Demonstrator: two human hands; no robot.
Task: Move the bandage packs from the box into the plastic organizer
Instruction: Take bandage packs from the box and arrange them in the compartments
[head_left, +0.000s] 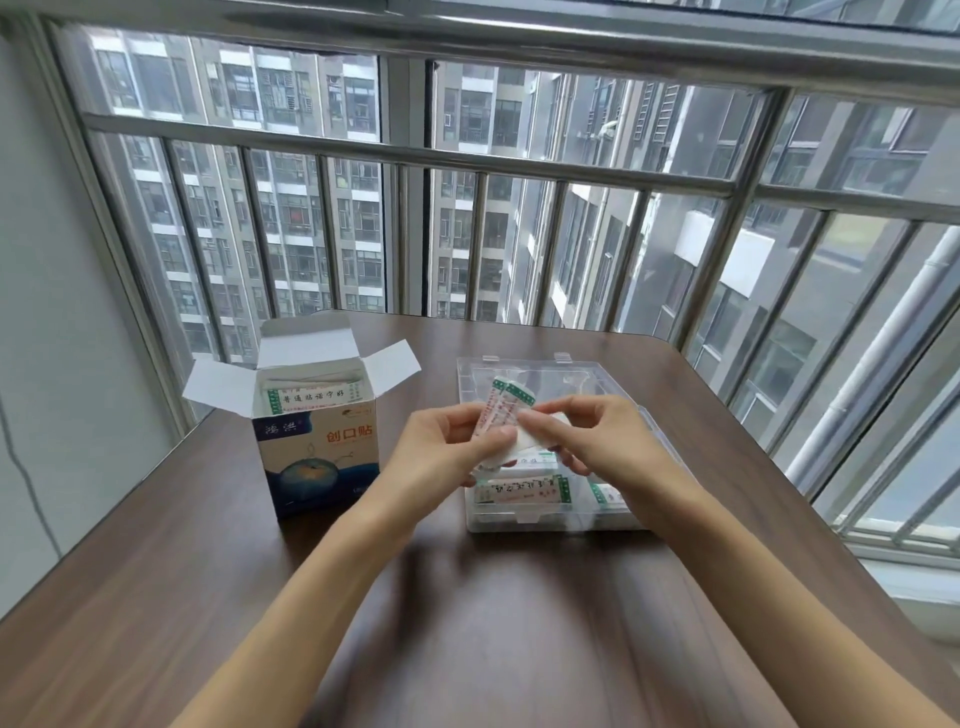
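Both hands (519, 441) hiding bandage packs (501, 415)

A dark wood-grain tabletop (467, 623) with a rounded far corner stands against a window (322, 218). Metal railing bars (415, 156) run across and down the glass. Beyond them rise grey apartment towers (291, 208). A white drainpipe (878, 358) slants down at the right, and a thin cable (28, 483) hangs along the left wall.
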